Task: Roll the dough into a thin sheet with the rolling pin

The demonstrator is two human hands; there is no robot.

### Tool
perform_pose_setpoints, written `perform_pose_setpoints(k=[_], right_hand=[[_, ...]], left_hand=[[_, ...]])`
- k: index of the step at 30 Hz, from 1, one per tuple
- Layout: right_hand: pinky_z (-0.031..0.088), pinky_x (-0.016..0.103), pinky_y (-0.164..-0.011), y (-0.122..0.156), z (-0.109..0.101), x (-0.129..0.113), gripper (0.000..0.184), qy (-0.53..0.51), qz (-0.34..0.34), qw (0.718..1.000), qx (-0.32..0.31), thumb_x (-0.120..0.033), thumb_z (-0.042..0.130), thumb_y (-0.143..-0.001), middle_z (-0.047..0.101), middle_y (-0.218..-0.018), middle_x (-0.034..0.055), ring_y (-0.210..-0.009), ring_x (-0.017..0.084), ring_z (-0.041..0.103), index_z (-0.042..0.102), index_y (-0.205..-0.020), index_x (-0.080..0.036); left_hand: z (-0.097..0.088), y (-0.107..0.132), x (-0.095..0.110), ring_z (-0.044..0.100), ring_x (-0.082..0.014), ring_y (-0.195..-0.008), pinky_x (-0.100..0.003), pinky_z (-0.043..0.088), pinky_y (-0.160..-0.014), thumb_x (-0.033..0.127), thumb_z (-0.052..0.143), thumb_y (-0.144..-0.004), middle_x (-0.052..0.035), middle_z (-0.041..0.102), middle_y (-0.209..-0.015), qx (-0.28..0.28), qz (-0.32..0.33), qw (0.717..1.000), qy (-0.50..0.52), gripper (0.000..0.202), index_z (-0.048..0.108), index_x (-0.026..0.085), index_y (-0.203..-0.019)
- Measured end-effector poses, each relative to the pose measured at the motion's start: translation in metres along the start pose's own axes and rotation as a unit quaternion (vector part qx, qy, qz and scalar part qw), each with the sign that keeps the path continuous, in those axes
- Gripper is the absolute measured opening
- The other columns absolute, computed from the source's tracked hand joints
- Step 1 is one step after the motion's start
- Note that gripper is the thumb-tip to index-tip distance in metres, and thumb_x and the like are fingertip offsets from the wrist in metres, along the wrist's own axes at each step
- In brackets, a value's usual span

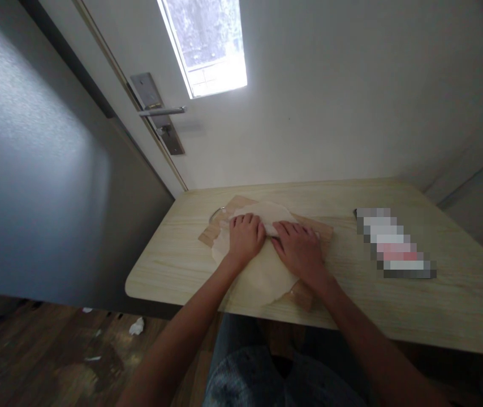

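A wide, thin sheet of pale dough (262, 277) lies over a wooden cutting board (324, 233) and droops toward the table's near edge. My left hand (246, 236) and my right hand (298, 249) rest side by side across the middle of the sheet, fingers curled over a light rolling pin (269, 229). Only a short piece of the pin shows between the hands; the rest is covered by them. The board's corners stick out from under the dough, and a metal ring handle (216, 212) shows at its left end.
The light wood table (169, 254) stands against a white door with a lever handle (163, 111). A phone-like item (394, 243), blurred out, lies to the right. A grey panel (55, 169) rises at left. Crumpled white paper (137, 326) lies on the floor.
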State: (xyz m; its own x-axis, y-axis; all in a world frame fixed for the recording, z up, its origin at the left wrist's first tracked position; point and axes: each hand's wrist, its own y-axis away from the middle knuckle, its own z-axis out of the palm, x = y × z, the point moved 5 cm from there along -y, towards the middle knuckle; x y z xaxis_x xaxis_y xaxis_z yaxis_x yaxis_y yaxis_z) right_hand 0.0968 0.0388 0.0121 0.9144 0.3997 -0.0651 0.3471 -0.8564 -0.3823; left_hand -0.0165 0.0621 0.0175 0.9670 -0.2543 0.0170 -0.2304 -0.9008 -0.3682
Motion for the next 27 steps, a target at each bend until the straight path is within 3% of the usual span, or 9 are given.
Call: perform_pose_setpoints(k=[4, 9, 12, 20, 27], right_hand=[[0.029, 0.038, -0.081, 0.0, 0.001, 0.0, 0.034, -0.001, 0.001, 1.0, -0.001, -0.032, 0.034, -0.085, 0.056, -0.112, 0.0114, -0.097, 0.023, 0.048, 0.049, -0.111, -0.016], [0.028, 0.039, -0.086, 0.0, 0.0, 0.0, 0.035, -0.009, -0.003, 1.0, 0.014, -0.029, 0.035, -0.084, 0.052, -0.119, 0.0122, -0.107, 0.023, 0.045, 0.049, -0.113, -0.015], [0.028, 0.039, -0.089, 0.0, 0.0, 0.0, 0.036, -0.01, -0.003, 1.0, 0.013, -0.029, 0.035, -0.084, 0.047, -0.126, 0.0114, -0.114, 0.023, 0.041, 0.048, -0.115, -0.016], [0.03, 0.04, -0.09, -0.009, 0.003, 0.006, 0.038, -0.008, 0.003, 1.0, -0.011, -0.034, 0.037, -0.085, 0.044, -0.129, 0.0125, -0.119, 0.024, 0.037, 0.047, -0.117, -0.016], [0.03, 0.041, -0.092, -0.023, 0.008, 0.015, 0.044, 0.007, 0.013, 1.0, -0.022, -0.041, 0.033, -0.086, 0.045, -0.128, 0.0116, -0.118, 0.024, 0.038, 0.047, -0.12, -0.016]], left_hand=[[0.001, -0.001, 0.0, 0.048, -0.0205, -0.099, -0.037, 0.03, -0.088, 0.029, 0.026, -0.088, -0.0066, 0.057, -0.104, -0.003, -0.004, 1.0, 0.009, 0.031, 0.055, 0.019, -0.095], [0.002, -0.001, 0.0, 0.037, -0.0227, -0.118, -0.041, 0.025, -0.097, 0.028, 0.028, -0.087, -0.01, 0.05, -0.121, 0.004, -0.011, 1.0, 0.013, 0.036, 0.047, 0.016, -0.115], [0.003, -0.002, 0.0, 0.034, -0.023, -0.121, -0.041, 0.025, -0.098, 0.028, 0.028, -0.087, -0.0112, 0.048, -0.125, 0.002, -0.007, 1.0, 0.011, 0.039, 0.046, 0.015, -0.118], [0.005, -0.014, -0.001, 0.037, -0.0237, -0.119, -0.042, 0.026, -0.097, 0.029, 0.027, -0.087, -0.0107, 0.049, -0.123, -0.013, -0.018, 1.0, 0.003, 0.038, 0.047, 0.016, -0.118], [0.009, -0.03, 0.001, 0.045, -0.0242, -0.109, -0.041, 0.03, -0.092, 0.028, 0.026, -0.088, -0.0094, 0.057, -0.111, -0.021, -0.021, 0.999, -0.015, 0.035, 0.055, 0.017, -0.105]])
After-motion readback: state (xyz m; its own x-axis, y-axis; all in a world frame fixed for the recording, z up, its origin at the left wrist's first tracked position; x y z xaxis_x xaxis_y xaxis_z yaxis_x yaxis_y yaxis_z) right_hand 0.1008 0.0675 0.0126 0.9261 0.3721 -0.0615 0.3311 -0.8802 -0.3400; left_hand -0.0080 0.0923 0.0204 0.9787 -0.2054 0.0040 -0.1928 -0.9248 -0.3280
